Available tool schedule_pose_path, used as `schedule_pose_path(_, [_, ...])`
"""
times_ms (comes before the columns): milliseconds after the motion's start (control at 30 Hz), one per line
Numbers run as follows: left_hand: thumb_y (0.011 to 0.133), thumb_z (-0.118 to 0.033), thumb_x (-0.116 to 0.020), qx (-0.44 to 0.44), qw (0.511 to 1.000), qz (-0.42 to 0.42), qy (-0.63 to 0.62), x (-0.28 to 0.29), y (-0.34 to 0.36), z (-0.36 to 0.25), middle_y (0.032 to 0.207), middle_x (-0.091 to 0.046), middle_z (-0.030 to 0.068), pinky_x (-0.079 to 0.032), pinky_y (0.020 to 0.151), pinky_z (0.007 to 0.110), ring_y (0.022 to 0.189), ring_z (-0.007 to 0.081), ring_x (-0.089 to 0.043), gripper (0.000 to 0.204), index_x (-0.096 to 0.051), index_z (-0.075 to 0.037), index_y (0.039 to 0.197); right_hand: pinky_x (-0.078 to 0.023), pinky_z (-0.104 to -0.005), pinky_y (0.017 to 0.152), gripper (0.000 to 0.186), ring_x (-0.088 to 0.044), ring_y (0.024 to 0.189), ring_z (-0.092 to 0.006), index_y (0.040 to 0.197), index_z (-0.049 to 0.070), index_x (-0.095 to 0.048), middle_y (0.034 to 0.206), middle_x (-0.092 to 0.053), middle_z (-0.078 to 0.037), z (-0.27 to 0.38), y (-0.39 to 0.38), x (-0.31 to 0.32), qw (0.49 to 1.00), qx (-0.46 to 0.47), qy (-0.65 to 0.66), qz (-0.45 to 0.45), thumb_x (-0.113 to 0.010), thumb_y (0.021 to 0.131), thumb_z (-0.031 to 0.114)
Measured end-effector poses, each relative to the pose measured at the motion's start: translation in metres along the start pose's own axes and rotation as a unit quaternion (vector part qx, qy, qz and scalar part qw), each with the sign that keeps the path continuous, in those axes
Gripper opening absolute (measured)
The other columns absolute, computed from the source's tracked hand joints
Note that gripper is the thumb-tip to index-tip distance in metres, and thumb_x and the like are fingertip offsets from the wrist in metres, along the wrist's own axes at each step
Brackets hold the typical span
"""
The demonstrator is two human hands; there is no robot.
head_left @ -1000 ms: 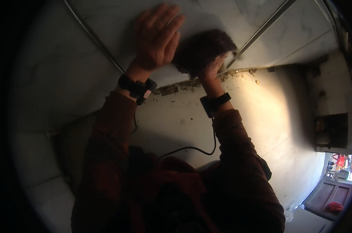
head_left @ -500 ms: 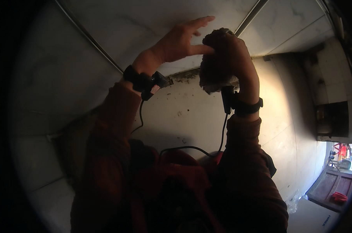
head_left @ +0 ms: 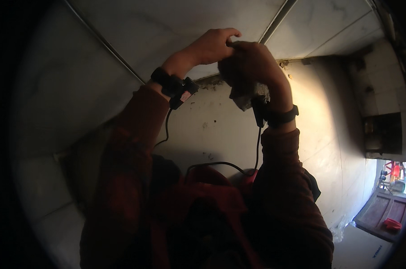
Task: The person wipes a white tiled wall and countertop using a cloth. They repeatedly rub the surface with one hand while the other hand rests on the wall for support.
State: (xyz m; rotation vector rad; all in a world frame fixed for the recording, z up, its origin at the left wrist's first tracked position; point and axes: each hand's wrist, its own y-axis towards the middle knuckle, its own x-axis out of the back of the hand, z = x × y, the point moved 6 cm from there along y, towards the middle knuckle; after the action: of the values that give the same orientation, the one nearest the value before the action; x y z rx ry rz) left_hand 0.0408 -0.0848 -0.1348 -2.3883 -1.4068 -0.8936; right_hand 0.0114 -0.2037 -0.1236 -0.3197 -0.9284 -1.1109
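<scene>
My right hand is wrapped round a dark, rough-edged clump. Grey, uneven edges of it stick out below the palm; the shade hides what it is made of. Coming in from the left, my left hand meets my right hand at its fingers. Its fingers are bent together there, with one fingertip curling over the top, and its thumb is hidden. Whatever those fingers pinch does not show. Both wrists wear dark straps with small black devices, and cables run down from them.
Large pale marbled panels with a metal strip rise in front. Dark crumbs lie along the base seam and on the pale surface below. A dark square opening is at the right, above a brown panelled board with a red item.
My left hand has moved in against the right hand, and its spread fingers have bent. My right hand has shifted slightly left with the clump and turned over it, covering its top.
</scene>
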Motion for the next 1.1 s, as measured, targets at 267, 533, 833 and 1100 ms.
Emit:
schedule_pose_path(267, [0.087, -0.011, -0.057, -0.005, 0.979, 0.033, -0.200, 0.035, 0.014, 0.012, 0.089, -0.065, 0.0001, -0.046, 0.079, 0.025, 0.080, 0.0081, -0.059, 0.030, -0.061, -0.009, 0.116, -0.050, -0.0293, 0.080, 0.043, -0.063, 0.091, -0.0185, 0.114, -0.007, -0.058, 0.099, -0.066, -0.012, -0.018, -0.013, 0.050, 0.931, -0.072, 0.349, -0.077, -0.069, 0.081, 0.019])
schedule_pose_path(533, [0.097, -0.026, -0.048, -0.127, 0.959, -0.057, -0.246, 0.074, -0.012, -0.045, 0.114, -0.063, 0.0096, -0.052, 0.085, 0.033, 0.096, 0.0175, -0.064, 0.037, -0.052, -0.007, 0.129, -0.053, -0.0302, 0.081, 0.034, -0.064, 0.092, -0.0198, 0.119, -0.004, -0.054, 0.104, -0.064, -0.013, -0.050, -0.010, 0.066, 0.796, 0.040, 0.542, -0.268, -0.059, 0.091, 0.015])
schedule_pose_path(833, [0.090, -0.004, -0.055, -0.429, 0.727, -0.516, 0.147, 0.132, -0.095, -0.087, 0.118, -0.061, 0.0167, -0.049, 0.091, 0.036, 0.105, 0.0252, -0.061, 0.028, -0.054, 0.003, 0.117, -0.033, -0.0418, 0.104, 0.048, -0.041, 0.120, -0.0339, 0.132, 0.004, -0.042, 0.128, -0.043, -0.019, -0.025, 0.062, 0.076, 0.777, 0.106, 0.145, -0.603, -0.059, 0.088, 0.014])
schedule_pose_path(1100, [0.087, -0.006, -0.059, -0.351, 0.685, -0.513, 0.381, 0.119, -0.089, -0.065, 0.124, -0.058, 0.0172, -0.043, 0.098, 0.043, 0.116, 0.0330, -0.054, 0.033, -0.054, 0.002, 0.119, -0.034, -0.0496, 0.099, 0.064, -0.036, 0.119, -0.0410, 0.135, 0.000, -0.039, 0.131, -0.036, -0.024, -0.040, 0.057, -0.006, 0.791, 0.126, -0.044, -0.597, -0.067, 0.080, 0.018])
